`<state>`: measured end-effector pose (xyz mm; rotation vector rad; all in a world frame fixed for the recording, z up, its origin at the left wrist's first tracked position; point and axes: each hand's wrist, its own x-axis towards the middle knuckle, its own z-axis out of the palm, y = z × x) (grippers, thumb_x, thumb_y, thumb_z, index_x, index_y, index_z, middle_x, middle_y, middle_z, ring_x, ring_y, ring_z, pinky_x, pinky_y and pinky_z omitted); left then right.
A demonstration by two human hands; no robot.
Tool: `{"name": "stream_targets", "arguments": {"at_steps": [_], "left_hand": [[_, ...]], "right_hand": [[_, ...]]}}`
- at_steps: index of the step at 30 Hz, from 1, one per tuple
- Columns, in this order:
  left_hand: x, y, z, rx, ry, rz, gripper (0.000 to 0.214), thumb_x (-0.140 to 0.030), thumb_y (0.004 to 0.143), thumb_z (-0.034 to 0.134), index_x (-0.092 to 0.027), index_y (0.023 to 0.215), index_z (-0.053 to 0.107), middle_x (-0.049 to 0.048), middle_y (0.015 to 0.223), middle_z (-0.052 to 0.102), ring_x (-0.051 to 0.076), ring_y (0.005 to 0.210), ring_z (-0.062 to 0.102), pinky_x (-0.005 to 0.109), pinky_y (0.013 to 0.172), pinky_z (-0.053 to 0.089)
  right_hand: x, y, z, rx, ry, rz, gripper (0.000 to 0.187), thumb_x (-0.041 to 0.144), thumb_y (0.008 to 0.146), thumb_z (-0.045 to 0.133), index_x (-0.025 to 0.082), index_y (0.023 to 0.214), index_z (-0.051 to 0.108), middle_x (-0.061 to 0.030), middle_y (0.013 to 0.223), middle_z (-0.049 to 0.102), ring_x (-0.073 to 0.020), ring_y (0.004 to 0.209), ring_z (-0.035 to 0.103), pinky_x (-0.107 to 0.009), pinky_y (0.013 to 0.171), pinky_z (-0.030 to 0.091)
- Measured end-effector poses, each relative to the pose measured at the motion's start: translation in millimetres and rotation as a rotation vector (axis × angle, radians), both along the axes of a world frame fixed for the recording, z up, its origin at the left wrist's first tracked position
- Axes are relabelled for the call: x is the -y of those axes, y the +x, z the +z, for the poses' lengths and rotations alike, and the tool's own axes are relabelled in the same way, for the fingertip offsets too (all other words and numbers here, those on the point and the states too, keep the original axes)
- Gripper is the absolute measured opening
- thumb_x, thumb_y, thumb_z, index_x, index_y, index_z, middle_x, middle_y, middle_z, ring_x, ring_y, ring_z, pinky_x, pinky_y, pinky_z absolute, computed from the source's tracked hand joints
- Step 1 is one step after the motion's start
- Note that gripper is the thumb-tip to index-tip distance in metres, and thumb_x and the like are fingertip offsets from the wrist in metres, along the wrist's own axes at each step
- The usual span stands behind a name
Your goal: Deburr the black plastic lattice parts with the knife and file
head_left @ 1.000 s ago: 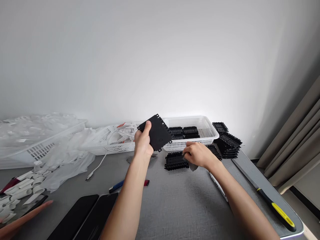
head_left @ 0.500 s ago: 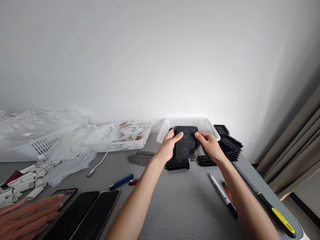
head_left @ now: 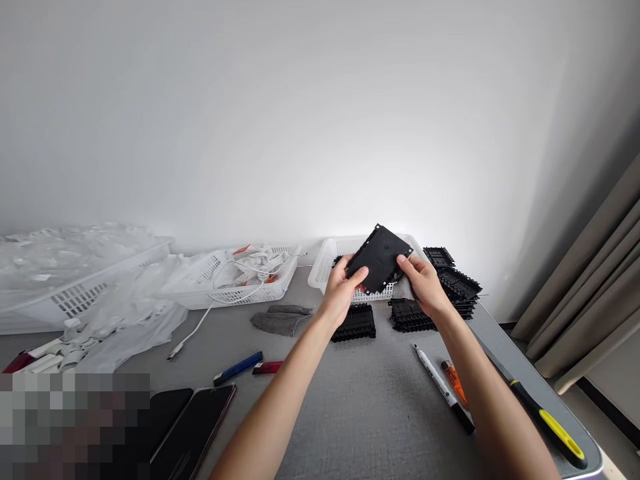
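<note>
Black plastic plate [head_left: 384,255], one: gripped at its edges by our left hand [head_left: 341,288] and right hand [head_left: 424,285], raised in front of the white basket [head_left: 320,272], newly turned cornerwise, so we judge its handling unfinished.

From where I stand, the black plastic panel [head_left: 383,260] conceals whatever fingers lie behind it, in both the left hand's grip [head_left: 340,291] and the right hand's grip [head_left: 424,283]. It also blocks much of the right-hand white basket [head_left: 320,270] and its contents. Only a scrap of grey fabric [head_left: 403,290] peeks out. The left forearm [head_left: 283,403] hides a red item's [head_left: 267,367] right end; the right forearm [head_left: 487,393] overlaps an orange item [head_left: 454,381] I can't identify. Lettering on the marker [head_left: 437,380] is too tiny to read. Coarse blur swallows the table's [head_left: 330,400] near left, reaching one black phone [head_left: 169,403]. The curtain [head_left: 590,300] runs out of sight rightward.
</note>
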<state>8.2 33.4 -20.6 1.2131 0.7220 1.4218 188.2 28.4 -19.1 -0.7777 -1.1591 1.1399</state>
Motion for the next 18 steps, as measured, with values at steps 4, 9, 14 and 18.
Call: {"name": "stream_targets", "arguments": {"at_steps": [4, 9, 14, 18], "left_hand": [[-0.9, -7.8, 4.2, 0.014, 0.055, 0.124, 0.052, -0.036, 0.067, 0.085, -0.024, 0.113, 0.065, 0.0039, 0.100, 0.070, 0.016, 0.081, 0.065, 0.023, 0.063, 0.050], [-0.9, -7.7, 4.9, 0.036, 0.081, 0.075, 0.047, -0.042, 0.070, 0.083, -0.023, 0.111, 0.068, 0.0052, 0.101, 0.072, 0.021, 0.094, 0.068, 0.032, 0.081, 0.055], [-7.3, -5.1, -1.1, 0.110, 0.070, 0.097, 0.048, -0.043, 0.067, 0.086, -0.019, 0.106, 0.069, 0.0061, 0.099, 0.073, 0.024, 0.100, 0.068, 0.037, 0.091, 0.053], [-11.1, -5.2, -7.4, 0.106, 0.002, 0.037, 0.040, -0.045, 0.071, 0.083, -0.016, 0.094, 0.070, 0.0094, 0.102, 0.074, 0.026, 0.110, 0.065, 0.040, 0.101, 0.047]], "right_hand": [[-6.0, 10.3, -2.2, -0.075, -0.039, -0.171, 0.048, 0.061, 0.069, 0.077, 0.018, 0.090, 0.074, -0.0030, 0.074, 0.072, -0.0182, 0.063, 0.064, -0.029, 0.056, 0.049], [-7.5, 11.6, -2.3, -0.020, 0.029, -0.168, 0.051, 0.056, 0.074, 0.076, 0.021, 0.111, 0.073, -0.0060, 0.099, 0.076, -0.0227, 0.088, 0.069, -0.033, 0.073, 0.054], [-3.2, 4.1, -3.0, 0.156, 0.104, -0.152, 0.044, 0.053, 0.076, 0.074, 0.019, 0.104, 0.074, -0.0055, 0.096, 0.076, -0.0245, 0.092, 0.068, -0.034, 0.078, 0.053], [-5.6, 4.4, -6.4, 0.178, 0.115, -0.298, 0.042, 0.055, 0.080, 0.067, 0.017, 0.097, 0.073, -0.0051, 0.086, 0.074, -0.0221, 0.078, 0.065, -0.032, 0.069, 0.051]]}}
